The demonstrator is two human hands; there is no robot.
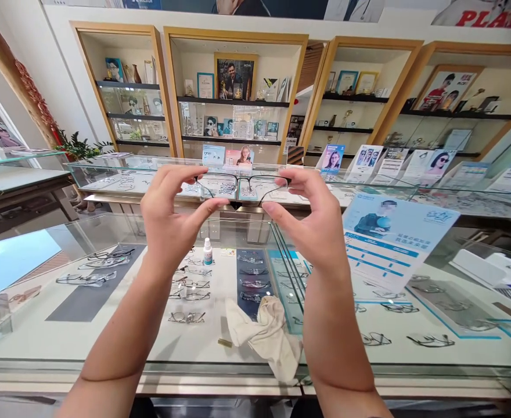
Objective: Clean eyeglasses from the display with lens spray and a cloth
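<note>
A pair of thin dark-framed eyeglasses (249, 177) is held up level above the glass counter, at about the middle of the view. My left hand (172, 203) pinches its left end, thumb and fingers curled around the temple side. At the opposite end, my right hand (310, 209) grips the frame the same way. Part of each temple is hidden by my fingers. Below lies a crumpled cream cloth (269, 331) on the glass top, apart from both hands. A small white bottle with a blue label (207, 252) stands upright beyond the cloth.
Rows of eyeglasses (188, 317) show in the glass display counter (120, 348). A blue-and-white leaflet (395, 238) stands to the right, with white boxes (484, 267) beyond it. Another glass case (107, 162) spans the far side. Wooden shelves (233, 101) line the back wall.
</note>
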